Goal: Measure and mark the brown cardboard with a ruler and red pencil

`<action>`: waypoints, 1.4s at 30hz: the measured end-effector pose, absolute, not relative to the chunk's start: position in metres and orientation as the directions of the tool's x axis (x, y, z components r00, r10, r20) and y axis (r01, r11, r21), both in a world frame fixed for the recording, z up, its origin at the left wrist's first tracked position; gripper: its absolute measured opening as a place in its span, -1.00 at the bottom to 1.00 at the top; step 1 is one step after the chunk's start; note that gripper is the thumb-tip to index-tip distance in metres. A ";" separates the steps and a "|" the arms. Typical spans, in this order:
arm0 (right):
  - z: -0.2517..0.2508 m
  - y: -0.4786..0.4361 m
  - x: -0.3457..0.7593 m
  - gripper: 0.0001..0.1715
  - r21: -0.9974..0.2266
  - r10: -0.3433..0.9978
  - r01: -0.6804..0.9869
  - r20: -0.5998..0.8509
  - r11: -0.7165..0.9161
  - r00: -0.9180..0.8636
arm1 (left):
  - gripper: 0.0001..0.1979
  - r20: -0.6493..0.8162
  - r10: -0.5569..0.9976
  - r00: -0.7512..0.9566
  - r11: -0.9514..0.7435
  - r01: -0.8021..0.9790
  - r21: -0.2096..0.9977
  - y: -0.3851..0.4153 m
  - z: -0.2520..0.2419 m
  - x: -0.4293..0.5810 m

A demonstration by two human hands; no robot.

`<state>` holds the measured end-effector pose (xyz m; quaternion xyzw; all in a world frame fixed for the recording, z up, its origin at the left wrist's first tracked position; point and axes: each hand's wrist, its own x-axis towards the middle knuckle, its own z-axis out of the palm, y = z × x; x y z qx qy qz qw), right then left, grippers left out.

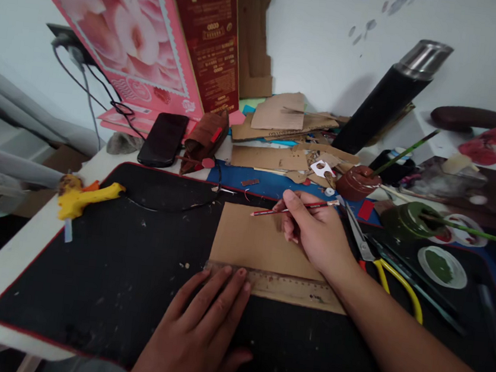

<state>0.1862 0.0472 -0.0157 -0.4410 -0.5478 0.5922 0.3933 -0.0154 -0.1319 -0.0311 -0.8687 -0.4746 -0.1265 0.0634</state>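
Observation:
A piece of brown cardboard (246,239) lies flat on the black desk mat. Across its near part rests a clear ruler (281,286), its right end passing close to my right forearm. My left hand (211,313) is flat with fingers stretched out, the fingertips pressing on the ruler's left end. Above the cardboard's far right part, my right hand (310,226) pinches a red pencil (267,212), its tip pointing left over the cardboard. Part of the cardboard's right side is hidden under my right hand and forearm.
Yellow-handled scissors (376,260) lie right of my forearm, beside a lid of green paint (442,265) and paint jars (359,182). At left are a yellow glue gun (88,196) and a phone (162,139). A black thermos (387,100) stands behind, near cardboard scraps (278,115).

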 end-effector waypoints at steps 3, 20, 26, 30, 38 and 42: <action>-0.016 0.046 0.186 -0.51 -0.996 0.949 0.010 -0.084 -0.085 -0.302 | -0.42 0.293 0.817 0.497 -0.527 0.849 0.031 -0.141 -0.034 -0.011; -0.014 0.044 0.185 -0.50 -0.998 0.954 0.041 -0.067 -0.057 -0.291 | -0.49 0.375 0.818 0.436 -0.510 0.852 0.121 -0.153 -0.043 -0.005; -0.016 0.044 0.186 -0.54 -0.998 0.954 0.046 -0.061 -0.049 -0.294 | -0.51 0.383 0.823 0.421 -0.502 0.853 0.141 -0.153 -0.043 -0.004; -0.018 0.044 0.188 -0.55 -0.998 0.953 0.032 -0.057 -0.050 -0.297 | -0.51 0.392 0.822 0.413 -0.500 0.853 0.150 -0.152 -0.043 -0.003; -0.015 0.044 0.185 -0.53 -0.996 0.960 0.049 -0.080 -0.069 -0.270 | -0.51 0.375 0.828 0.418 -0.499 0.853 0.153 -0.155 -0.041 -0.003; -0.017 0.044 0.186 -0.53 -0.997 0.960 0.046 -0.073 -0.063 -0.272 | -0.49 0.361 0.829 0.427 -0.502 0.853 0.144 -0.155 -0.041 -0.003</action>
